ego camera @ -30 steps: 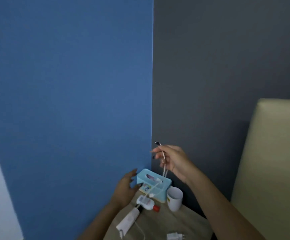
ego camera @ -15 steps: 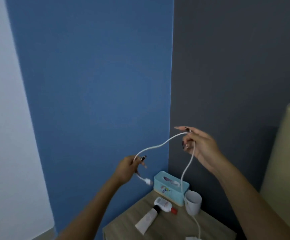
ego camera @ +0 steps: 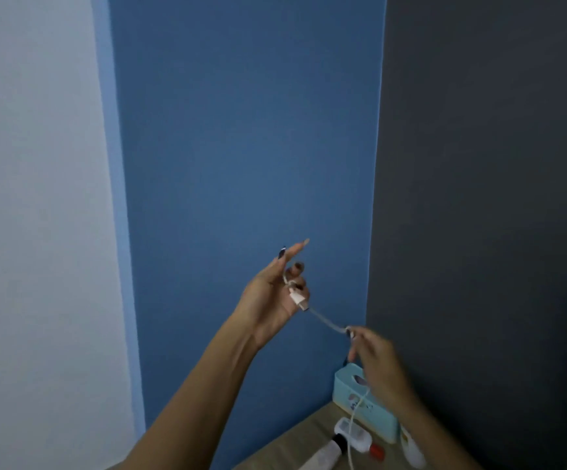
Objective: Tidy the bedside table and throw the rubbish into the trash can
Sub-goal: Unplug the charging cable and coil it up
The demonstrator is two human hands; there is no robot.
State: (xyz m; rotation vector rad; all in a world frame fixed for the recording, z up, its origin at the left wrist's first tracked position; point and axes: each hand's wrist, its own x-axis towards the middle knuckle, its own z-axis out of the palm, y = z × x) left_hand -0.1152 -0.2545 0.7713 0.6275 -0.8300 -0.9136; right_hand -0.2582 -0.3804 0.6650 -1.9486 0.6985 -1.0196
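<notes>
At frame centre, the left hand [ego camera: 271,296] pinches a white cable [ego camera: 326,321] plug; lower right, the right hand [ego camera: 375,359] pinches the cable above the bench [ego camera: 295,442].

Wooden bedside table [ego camera: 295,446], teal tissue box [ego camera: 360,410], white bottle [ego camera: 351,435], tube [ego camera: 319,459], white cup [ego camera: 412,451]

Bedroom corner at home: wooden bedside table [ego camera: 295,439], tissue box [ego camera: 360,410], toiletry tube [ego camera: 322,457], painted walls [ego camera: 241,130].
</notes>
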